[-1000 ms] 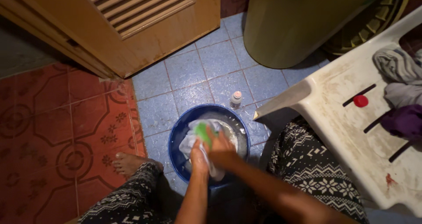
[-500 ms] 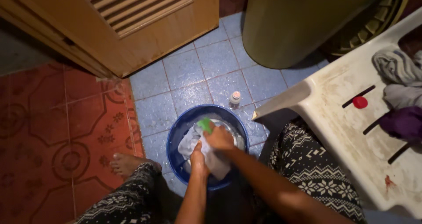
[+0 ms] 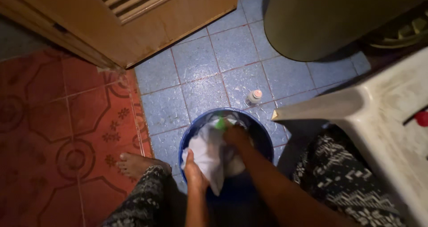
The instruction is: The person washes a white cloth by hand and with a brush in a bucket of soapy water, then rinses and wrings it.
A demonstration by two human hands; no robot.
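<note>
Head view, looking down: left hand closed on white cloth over blue basin; right hand pressed green brush into it, fingers curled. Likely risk: splashed suds on blue tile floor, small bottle knocked over.

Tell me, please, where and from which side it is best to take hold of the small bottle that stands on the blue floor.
Grip the small bottle around its body, just under the pinkish cap, coming from above. It seems to stand upright on the blue tiles, apart from the blue basin, so nothing blocks its top or sides.
</note>
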